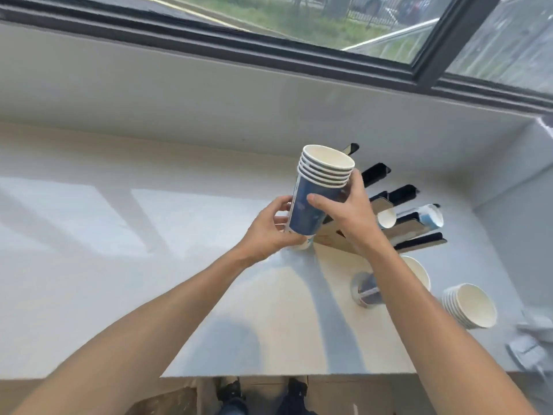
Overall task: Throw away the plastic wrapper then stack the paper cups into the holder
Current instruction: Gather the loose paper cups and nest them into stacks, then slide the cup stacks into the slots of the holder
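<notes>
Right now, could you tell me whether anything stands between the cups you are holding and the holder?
Nothing visible does. The stack of cups is held in both hands, left hand and right hand, right in front of the holder. The right hand hides the nearest slot.

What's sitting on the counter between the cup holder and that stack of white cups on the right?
In the head view, one white cup stands between the holder and the white stack, partly hidden by the right forearm.
</notes>
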